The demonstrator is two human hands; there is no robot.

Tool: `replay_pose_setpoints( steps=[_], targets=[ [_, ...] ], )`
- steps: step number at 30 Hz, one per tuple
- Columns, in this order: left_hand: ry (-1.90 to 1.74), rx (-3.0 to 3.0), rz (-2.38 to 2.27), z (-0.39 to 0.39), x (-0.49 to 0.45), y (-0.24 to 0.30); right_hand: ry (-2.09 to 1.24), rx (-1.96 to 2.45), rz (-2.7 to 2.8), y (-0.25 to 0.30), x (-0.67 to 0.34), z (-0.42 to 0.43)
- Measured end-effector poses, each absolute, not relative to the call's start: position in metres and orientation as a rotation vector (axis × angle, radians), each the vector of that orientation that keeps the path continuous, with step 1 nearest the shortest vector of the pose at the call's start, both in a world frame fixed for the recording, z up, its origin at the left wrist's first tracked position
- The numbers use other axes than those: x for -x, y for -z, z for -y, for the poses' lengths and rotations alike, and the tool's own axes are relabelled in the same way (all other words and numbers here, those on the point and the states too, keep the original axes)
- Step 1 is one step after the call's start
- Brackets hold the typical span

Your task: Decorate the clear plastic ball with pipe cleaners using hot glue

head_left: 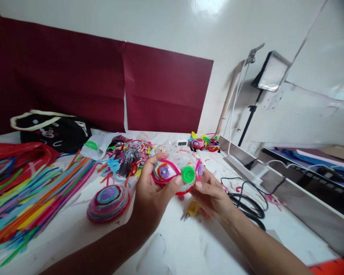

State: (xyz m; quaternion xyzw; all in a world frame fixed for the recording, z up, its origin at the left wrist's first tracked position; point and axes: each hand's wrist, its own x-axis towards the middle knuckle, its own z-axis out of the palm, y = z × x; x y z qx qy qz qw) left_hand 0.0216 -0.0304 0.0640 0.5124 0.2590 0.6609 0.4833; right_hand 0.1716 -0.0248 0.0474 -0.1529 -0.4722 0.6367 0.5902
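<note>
In front of me is a craft animal face (172, 170) made of coiled pipe cleaners, with a pink-edged eye, a purple bead-like pupil and a bright green round piece (188, 174) in the middle. My left hand (154, 191) grips its left side, thumb across the front near the green piece. My right hand (213, 193) pinches the right edge, close to a second purple part. Below the hands, a yellow-tipped glue gun (192, 208) lies on the white table, partly hidden. A striped pipe-cleaner dome (109, 203) rests left of my left wrist.
Bundles of coloured pipe cleaners (43, 198) cover the left side. Behind are a tangled scrap pile (130, 156), a black bag (54, 131), a small digital display (181, 143) and another colourful craft face (205, 143). Black cable (249, 208) coils at right beside a grey ledge (278, 198).
</note>
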Motion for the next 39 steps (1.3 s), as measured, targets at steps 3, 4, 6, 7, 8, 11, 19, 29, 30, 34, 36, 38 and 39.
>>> replay_pose_setpoints(
  steps=[3,4,6,7,8,11,19,29,30,34,36,38,39],
  targets=[
    [-1.617,-1.249,-0.615,0.029,-0.022,-0.065,-1.494,0.336,1.105,-0.049,-0.172,0.024],
    [-1.621,-1.239,-0.614,0.029,-0.022,-0.065,-1.497,0.332,1.110,-0.050,-0.172,0.024],
    [-1.632,-1.210,-0.628,0.029,-0.022,-0.068,-1.501,0.336,1.124,-0.052,-0.172,0.024],
    [-1.634,-1.200,-0.637,0.029,-0.021,-0.069,-1.503,0.346,1.129,-0.053,-0.172,0.025],
    [-1.627,-1.196,-0.641,0.029,-0.021,-0.069,-1.504,0.359,1.131,-0.053,-0.172,0.025],
    [-1.597,-1.213,-0.638,0.028,-0.019,-0.071,-1.495,0.394,1.125,-0.053,-0.174,0.026],
    [-1.611,-1.106,-0.639,0.024,-0.017,-0.075,-1.429,0.409,1.110,-0.047,-0.182,0.021],
    [-1.633,-1.047,-0.649,0.017,-0.017,-0.082,-1.001,0.768,1.125,-0.049,-0.237,0.025],
    [-1.648,-1.035,-0.648,0.016,-0.017,-0.082,-0.916,0.816,1.137,-0.048,-0.247,0.025],
    [-1.689,-1.056,-0.607,0.011,-0.016,-0.082,-0.475,1.117,1.354,-0.036,-0.290,0.024],
    [-1.683,-1.102,-0.592,0.009,-0.016,-0.082,-0.378,1.252,1.422,-0.029,-0.310,0.026],
    [-1.711,-1.111,-0.603,0.007,-0.015,-0.081,-0.328,1.380,1.488,-0.023,-0.324,0.031],
    [-1.694,-1.116,-0.636,0.006,-0.015,-0.081,-0.307,1.445,1.531,-0.021,-0.328,0.034]
  ],
)
